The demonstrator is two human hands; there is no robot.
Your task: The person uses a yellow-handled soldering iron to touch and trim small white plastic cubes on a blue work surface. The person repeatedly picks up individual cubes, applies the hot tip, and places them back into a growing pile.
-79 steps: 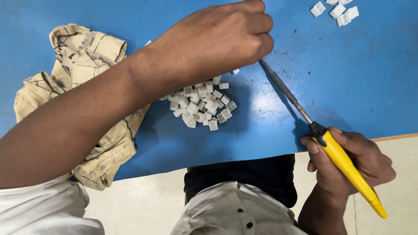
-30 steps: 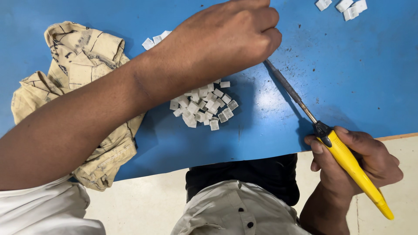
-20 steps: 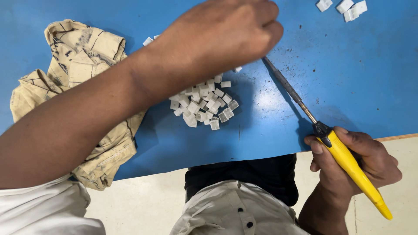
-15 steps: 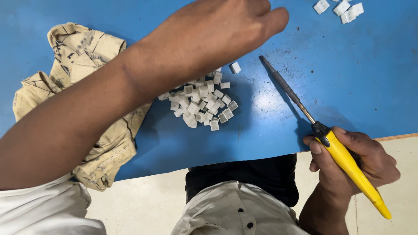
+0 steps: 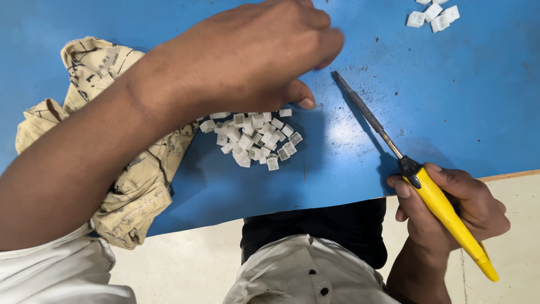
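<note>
On the blue worktop (image 5: 461, 101), two hands at work beside a pile of small white pieces (image 5: 253, 138).
The left hand (image 5: 253, 56) hovers over the pile, fingers curled, thumb near the worktop; whether it pinches anything I cannot tell; the right hand (image 5: 450, 208) grips a yellow-handled tool (image 5: 416, 180), its metal tip resting on the worktop just beside the left hand; a crumpled beige cloth (image 5: 129, 186) lies left of the pile; more white pieces (image 5: 433, 12) sit well apart at the far edge.
</note>
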